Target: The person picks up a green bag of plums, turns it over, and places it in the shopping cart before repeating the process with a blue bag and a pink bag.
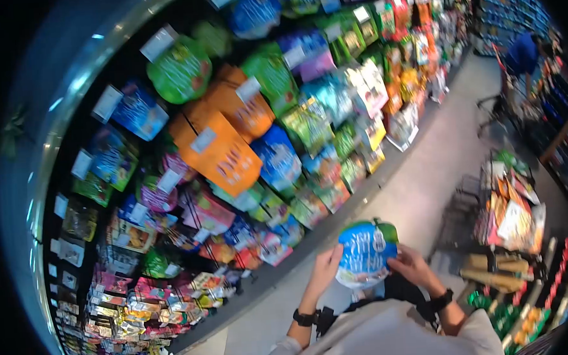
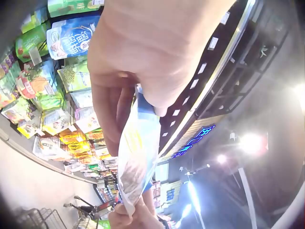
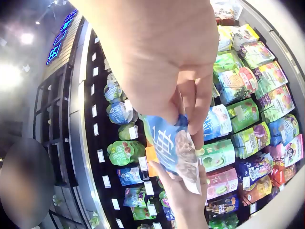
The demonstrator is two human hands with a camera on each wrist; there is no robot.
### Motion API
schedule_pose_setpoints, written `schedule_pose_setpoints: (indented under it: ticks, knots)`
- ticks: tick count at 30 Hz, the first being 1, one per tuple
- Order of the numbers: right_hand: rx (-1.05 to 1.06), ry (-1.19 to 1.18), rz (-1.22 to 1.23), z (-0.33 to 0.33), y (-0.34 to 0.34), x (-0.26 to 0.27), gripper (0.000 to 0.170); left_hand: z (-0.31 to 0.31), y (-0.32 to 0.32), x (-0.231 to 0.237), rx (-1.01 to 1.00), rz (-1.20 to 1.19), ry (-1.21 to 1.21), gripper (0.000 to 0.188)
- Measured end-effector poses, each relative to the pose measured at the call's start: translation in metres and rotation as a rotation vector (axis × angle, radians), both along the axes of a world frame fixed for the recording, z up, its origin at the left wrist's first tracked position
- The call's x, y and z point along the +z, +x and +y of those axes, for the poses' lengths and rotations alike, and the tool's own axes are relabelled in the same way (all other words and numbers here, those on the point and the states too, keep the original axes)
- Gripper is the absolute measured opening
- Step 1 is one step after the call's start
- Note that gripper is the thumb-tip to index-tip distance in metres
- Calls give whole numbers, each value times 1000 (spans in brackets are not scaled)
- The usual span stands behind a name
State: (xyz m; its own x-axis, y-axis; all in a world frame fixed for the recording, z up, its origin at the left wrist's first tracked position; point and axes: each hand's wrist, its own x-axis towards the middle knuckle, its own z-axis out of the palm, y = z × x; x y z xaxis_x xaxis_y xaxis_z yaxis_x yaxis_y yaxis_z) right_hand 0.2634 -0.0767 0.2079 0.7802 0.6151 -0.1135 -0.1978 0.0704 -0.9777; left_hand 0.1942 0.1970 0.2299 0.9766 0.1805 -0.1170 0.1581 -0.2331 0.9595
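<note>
Head: packet [image 1: 365, 253] at 4–5 o'clock, in hand, setting down apparently left; left wrist: left hand [image 2: 143, 52] at 12 pinches its edge, fingers curled; right wrist: right hand [image 3: 162, 52] at 12, curled, pinching likewise.

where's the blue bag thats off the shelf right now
In the head view, the blue bag is low and right of centre, held between the left hand and the right hand, with the pale shirt below.

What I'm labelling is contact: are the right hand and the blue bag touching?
Touching: the right wrist view shows the right hand pinching the top of the bag.
</note>
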Motion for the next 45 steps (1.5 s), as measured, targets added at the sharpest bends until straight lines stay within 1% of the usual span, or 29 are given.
schedule_pose_setpoints:
  ticks: [1, 3, 4, 6, 7, 8, 9, 10, 11, 12, 15, 16, 19, 20, 21, 23, 24, 27, 30, 32, 33, 34, 36, 38, 39, 41, 43, 44, 45]
  knots:
    - [36, -24, 6, -4, 13, -4, 37, -3, 9, 1, -3, 74, -107, 41]
    - [29, 31, 1, -12, 37, 12, 32, -17, 35, -3, 20, -9, -195, 51]
    - [18, 49, -21, -17, 52, 11, 28, -25, 51, -4, 28, -47, -244, 56]
    - [-6, 76, -54, -34, 80, 8, 22, -43, 86, 4, 17, -42, -255, 54]
    - [-35, 71, -37, -47, 94, 5, 18, -53, 103, 7, 15, -36, -263, 53]
    - [-66, 68, -14, -60, 108, 1, 15, -57, 122, 3, -32, -20, -262, 53]
    - [-99, 64, 12, -71, 120, 0, 14, -71, 138, 13, -28, -30, -272, 52]
    - [-174, 75, 40, -77, 128, 18, 13, -88, 156, 27, -24, -39, -284, 51]
    - [-175, 93, 43, -88, 136, 21, 13, -104, 171, 35, -21, -46, -295, 50]
    - [-178, 113, 47, -98, 144, 21, 14, -114, 187, 35, -41, -102, -246, 50]
    - [-164, 192, 122, -121, 168, 2, 16, -137, 217, 48, -141, -71, -229, 49]
    - [-156, 221, 161, -124, 174, -4, 17, -142, 223, 51, -142, -41, -259, 48]
    - [-290, 201, -11, -116, 190, -4, 19, -148, 238, 50, -165, -45, -192, 45]
    - [-282, 135, -81, -117, 192, -20, 24, -151, 241, 50, -148, -99, -80, 41]
    - [-276, 69, -152, -118, 193, -36, 31, -151, 246, 54, -195, -83, -20, 39]
    - [-135, 255, 221, -110, 209, -46, 32, -146, 254, 62, -291, -46, 101, 35]
    - [-167, 339, 231, -97, 213, -29, 32, -146, 259, 60, -254, -96, 63, 33]
    - [-143, 218, 200, -82, 240, -22, 34, -121, 279, 68, -321, -17, 121, 31]
    - [-179, 156, 130, -69, 265, -26, 33, -92, 304, 73, -156, -367, 271, 25]
    - [-192, 19, 84, -65, 285, -33, 33, -56, 320, 100, -3, -399, 319, 19]
    - [-198, -51, 56, -61, 295, -35, 34, -35, 330, 106, 120, -475, 306, 17]
    - [-271, -57, 85, -49, 311, -31, 33, -7, 336, 155, 316, -420, 225, 17]
    - [-303, -69, 64, -37, 328, -22, 33, 36, 351, 166, 406, -661, 266, 24]
    - [-352, -95, 41, -20, 348, -10, 32, 63, 361, 188, 483, -776, 87, 27]
    - [-386, -119, 39, -10, 354, -1, 32, 74, 366, 202, 531, -788, 76, 28]
    - [-412, -143, 29, 3, 362, 2, 30, 99, 377, 215, 520, -819, 26, 27]
    - [-394, -132, -5, 14, 378, -1, 28, 112, 388, 231, 483, -847, -114, 25]
    - [-331, -119, -22, 20, 384, 6, 29, 116, 393, 239, 464, -862, -185, 25]
    - [-323, -119, -18, 25, 388, 8, 29, 117, 398, 248, 449, -880, -207, 26]
